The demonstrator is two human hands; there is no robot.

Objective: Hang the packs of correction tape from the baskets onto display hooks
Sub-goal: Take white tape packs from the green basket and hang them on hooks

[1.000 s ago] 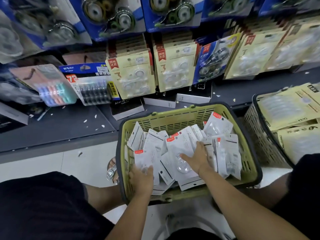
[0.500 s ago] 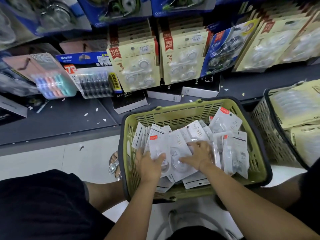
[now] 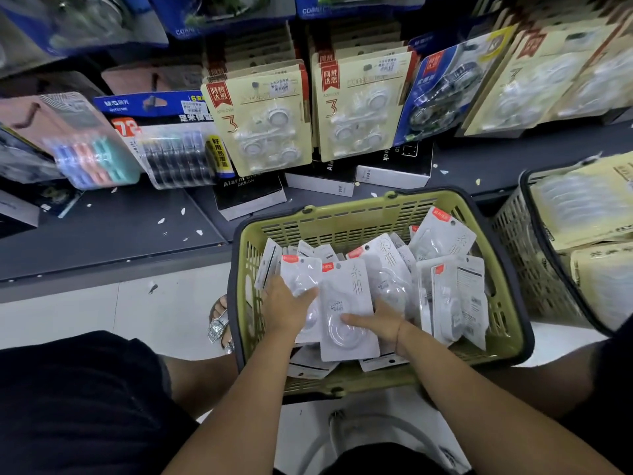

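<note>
Inside the green basket point(image 3: 342, 231), the left hand point(image 3: 286, 313) grips a white correction tape pack point(image 3: 301, 277) while the right hand point(image 3: 382, 323) pinches the neighbouring pack point(image 3: 346, 296), thumb on top. Loose packs point(image 3: 445, 241) lie heaped around them, and beige packs point(image 3: 260, 125) hang beyond the basket.

A dark grey shelf point(image 3: 102, 241) is running along the foot of the display, carrying three flat black-and-white boxes, one point(image 3: 250, 200) near the middle and two more point(image 3: 318, 183) point(image 3: 394, 171) to its right, with small pale scraps point(image 3: 161, 220) lying scattered on its surface. Below it the white tiled floor point(image 3: 120, 313) is bearing a green basket point(image 3: 342, 217), a beige basket point(image 3: 520, 269) just beside it, and a sandalled foot point(image 3: 219, 325).
</note>
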